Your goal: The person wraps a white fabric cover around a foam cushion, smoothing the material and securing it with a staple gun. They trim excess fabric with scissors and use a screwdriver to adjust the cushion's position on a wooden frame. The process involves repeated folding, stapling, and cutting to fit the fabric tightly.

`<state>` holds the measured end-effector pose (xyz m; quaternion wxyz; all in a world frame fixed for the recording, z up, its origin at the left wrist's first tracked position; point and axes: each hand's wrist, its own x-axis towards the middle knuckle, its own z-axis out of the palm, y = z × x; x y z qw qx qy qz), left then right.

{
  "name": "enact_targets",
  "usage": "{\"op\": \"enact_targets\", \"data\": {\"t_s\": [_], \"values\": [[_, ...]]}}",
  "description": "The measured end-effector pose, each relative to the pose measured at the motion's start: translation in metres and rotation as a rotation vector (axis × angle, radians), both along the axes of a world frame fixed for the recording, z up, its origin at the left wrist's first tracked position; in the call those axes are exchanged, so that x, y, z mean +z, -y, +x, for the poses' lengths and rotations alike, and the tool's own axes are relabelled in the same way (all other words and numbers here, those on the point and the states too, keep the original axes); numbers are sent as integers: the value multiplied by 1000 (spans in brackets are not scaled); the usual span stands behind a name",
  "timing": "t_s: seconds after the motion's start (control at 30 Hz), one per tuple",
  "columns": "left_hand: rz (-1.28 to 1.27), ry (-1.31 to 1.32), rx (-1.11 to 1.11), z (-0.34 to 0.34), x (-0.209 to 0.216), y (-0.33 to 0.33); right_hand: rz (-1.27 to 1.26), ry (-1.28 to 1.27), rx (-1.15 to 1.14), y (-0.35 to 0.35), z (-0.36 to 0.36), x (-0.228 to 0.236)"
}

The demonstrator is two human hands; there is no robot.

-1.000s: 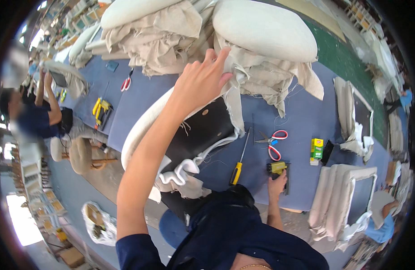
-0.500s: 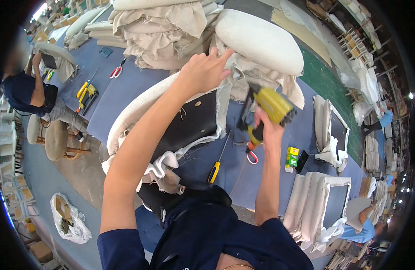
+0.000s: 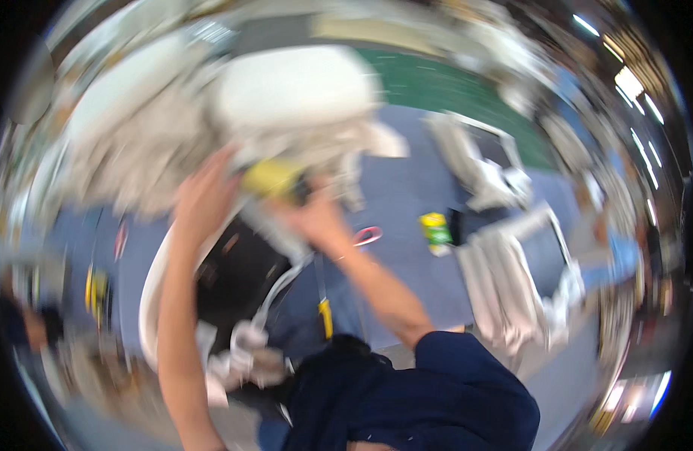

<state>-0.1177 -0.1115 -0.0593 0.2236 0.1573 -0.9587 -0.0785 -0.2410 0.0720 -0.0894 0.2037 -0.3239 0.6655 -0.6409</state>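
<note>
- Since the earlier frame, the yellow staple gun [image 3: 273, 179] had swung leftward, from over the table [image 3: 403, 188] to the far edge of the padded seat [image 3: 234, 264].
- Its nose sat close to the left hand [image 3: 205, 192]; a badly aimed shot could have caught a finger.
- Loose cloth, if let slip, might have puckered under a staple.
- For the grip, the right hand [image 3: 315, 218] was wrapped round the gun, its yellow body lying just left of the knuckles.
- Blur hid whether the left fingers pinched cloth or lay spread; the seat lay beneath them, dark underside up.
</note>
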Motion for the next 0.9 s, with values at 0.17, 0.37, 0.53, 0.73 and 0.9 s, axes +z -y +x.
{"op": "enact_targets", "data": {"t_s": [0.17, 0.37, 0.53, 0.73, 0.9], "values": [[76, -6, -142, 12, -6, 38, -76, -139, 45, 19, 4, 9], [118, 205, -43, -9, -18, 65, -145, -279, -194, 31, 7, -19], [-1, 266, 21, 7, 44, -19, -27, -262, -183, 40, 18, -27], [136, 181, -155, 15, -1, 79, -287, -337, -301, 46, 26, -34], [963, 96, -268, 25, -3, 90, 12, 94, 29, -25, 38, 35]]}}
